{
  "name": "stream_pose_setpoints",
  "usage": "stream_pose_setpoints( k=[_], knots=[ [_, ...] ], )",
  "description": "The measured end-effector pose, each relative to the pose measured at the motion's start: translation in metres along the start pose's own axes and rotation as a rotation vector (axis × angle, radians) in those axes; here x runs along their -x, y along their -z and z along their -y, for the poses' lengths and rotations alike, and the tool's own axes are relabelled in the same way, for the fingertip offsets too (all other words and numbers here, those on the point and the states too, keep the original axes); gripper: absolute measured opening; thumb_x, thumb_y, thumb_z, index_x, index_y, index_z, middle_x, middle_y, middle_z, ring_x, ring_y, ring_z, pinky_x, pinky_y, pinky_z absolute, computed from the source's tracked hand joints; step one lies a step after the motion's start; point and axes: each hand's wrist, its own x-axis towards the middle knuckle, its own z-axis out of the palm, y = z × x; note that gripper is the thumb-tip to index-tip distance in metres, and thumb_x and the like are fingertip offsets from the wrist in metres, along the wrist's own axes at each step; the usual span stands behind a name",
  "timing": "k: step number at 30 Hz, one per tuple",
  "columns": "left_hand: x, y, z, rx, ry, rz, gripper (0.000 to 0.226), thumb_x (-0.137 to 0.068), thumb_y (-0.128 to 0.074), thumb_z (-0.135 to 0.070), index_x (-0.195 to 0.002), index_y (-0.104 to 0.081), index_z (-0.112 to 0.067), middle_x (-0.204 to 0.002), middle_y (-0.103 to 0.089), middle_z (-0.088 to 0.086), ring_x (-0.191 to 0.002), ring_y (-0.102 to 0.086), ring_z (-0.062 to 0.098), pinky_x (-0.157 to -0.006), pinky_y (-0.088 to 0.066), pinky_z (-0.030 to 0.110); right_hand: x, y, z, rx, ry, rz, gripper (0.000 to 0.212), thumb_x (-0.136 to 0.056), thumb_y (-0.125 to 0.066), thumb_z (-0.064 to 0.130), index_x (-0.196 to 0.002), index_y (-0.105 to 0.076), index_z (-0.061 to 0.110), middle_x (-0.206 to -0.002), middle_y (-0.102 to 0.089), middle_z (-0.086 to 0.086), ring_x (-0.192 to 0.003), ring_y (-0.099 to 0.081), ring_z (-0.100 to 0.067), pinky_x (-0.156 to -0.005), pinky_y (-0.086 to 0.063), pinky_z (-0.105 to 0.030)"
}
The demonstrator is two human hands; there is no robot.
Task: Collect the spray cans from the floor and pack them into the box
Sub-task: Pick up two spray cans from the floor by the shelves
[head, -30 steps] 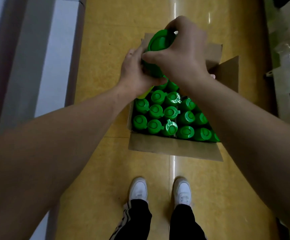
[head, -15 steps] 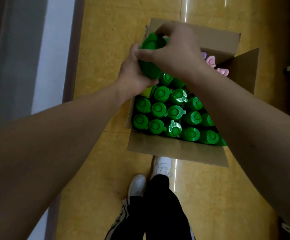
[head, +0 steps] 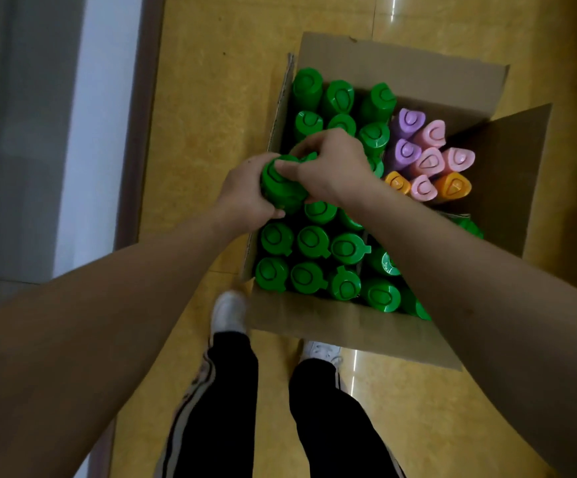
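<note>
Jamming looks likeliest - left hand (head: 242, 198) curls its fingers round the green can (head: 282, 193), right hand (head: 335, 170) pinches its cap at the box (head: 349, 326) wall's 9 o'clock side; forcing it could topple neighbouring cans (head: 318, 210).

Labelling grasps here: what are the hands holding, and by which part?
One green spray can. The left hand wraps its cap and upper side; the right hand grips the cap's top edge.

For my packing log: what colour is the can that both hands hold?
Green. The head view shows the can between the left hand and the right hand.
</note>
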Motion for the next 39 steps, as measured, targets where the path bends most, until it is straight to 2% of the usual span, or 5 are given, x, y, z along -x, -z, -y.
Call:
stream_pose_setpoints(
  k=[4,15,23,32,39],
  knots=[
    [-0.008,0.002,0.018,0.015,0.006,-0.011,0.078,-0.067,-0.091,-0.007,-0.132,-0.053,-0.025,-0.118,-0.062,-0.003,-0.106,-0.058,0.017,-0.081,-0.048,0.027,-0.015,-0.014,-0.006,-0.011,-0.022,0.010,0.033,-0.082,-0.081,0.044,-0.095,-0.072,0.015,-0.089,-0.068,0.000,-0.075,-0.072,-0.023,-0.069,-0.063,-0.043],
    [-0.030,-0.003,0.041,-0.208,-0.064,0.007,0.089,-0.063,-0.095,-0.026,-0.136,-0.046,-0.036,-0.127,-0.058,0.003,-0.118,-0.054,0.027,-0.092,-0.048,0.039,-0.033,-0.042,-0.021,0.033,-0.074,-0.014,0.039,-0.085,-0.076,0.045,-0.109,-0.068,0.016,-0.098,-0.069,-0.007,-0.092,-0.069,-0.032,-0.082,-0.060,-0.046],
    [-0.032,0.004,0.056,-0.407,-0.230,0.180,0.084,-0.076,-0.086,-0.034,-0.148,-0.046,-0.021,-0.148,-0.044,-0.002,-0.133,-0.041,0.025,-0.108,-0.040,0.040,-0.032,-0.062,-0.036,0.161,-0.094,0.003,0.046,-0.090,-0.074,0.042,-0.128,-0.066,0.016,-0.119,-0.070,-0.008,-0.112,-0.064,-0.025,-0.087,-0.046,-0.027],
    [-0.032,-0.007,0.072,-0.369,-0.302,0.145,0.086,-0.079,-0.084,-0.036,-0.152,-0.042,-0.020,-0.152,-0.041,-0.004,-0.132,-0.046,0.024,-0.105,-0.043,0.036,-0.031,-0.076,-0.054,0.332,0.019,-0.062,0.046,-0.095,-0.063,0.050,-0.135,-0.064,0.029,-0.126,-0.066,-0.005,-0.120,-0.056,-0.028,-0.096,-0.043,-0.035],
    [-0.043,-0.009,0.062,-0.571,-0.315,0.145,0.082,-0.076,-0.082,-0.047,-0.147,-0.048,-0.023,-0.145,-0.051,-0.005,-0.123,-0.047,0.028,-0.096,-0.046,0.044,-0.036,-0.063,-0.069,0.349,0.066,0.107,0.061,-0.089,-0.072,0.049,-0.144,-0.055,0.030,-0.126,-0.067,-0.006,-0.122,-0.052,-0.034,-0.099,-0.045,-0.041]
  ],
)
